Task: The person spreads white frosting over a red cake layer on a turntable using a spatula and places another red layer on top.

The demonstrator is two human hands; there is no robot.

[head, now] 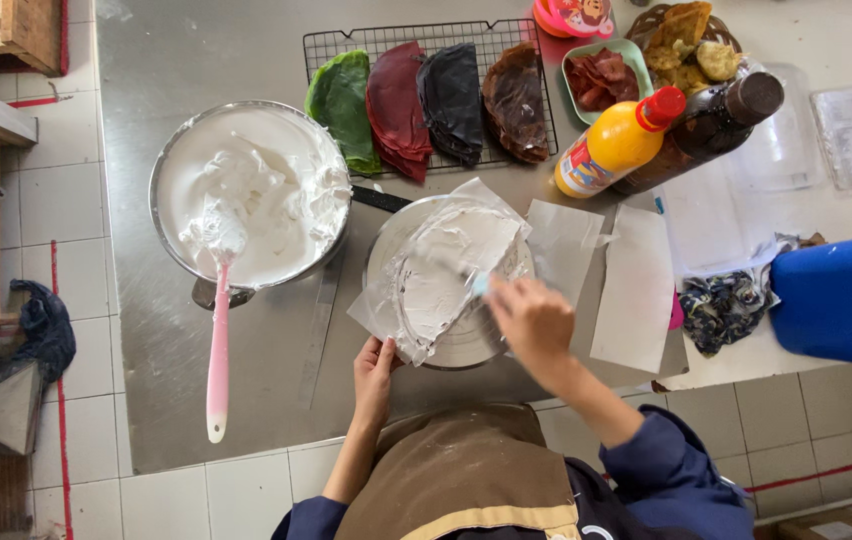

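Right hand clamped on spatula over cream-covered turntable, left hand fingers together at its edge, cream bowl beside, on tabletop.

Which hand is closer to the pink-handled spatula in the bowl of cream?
Left. The left hand rests at the turntable's near edge, just right of the pink-handled spatula. The right hand is farther right, over the cream-covered turntable.

We look down on our right hand spreading white cream over a round cake with a small spatula, while our left hand touches the paper under it. A cream bowl sits alongside.
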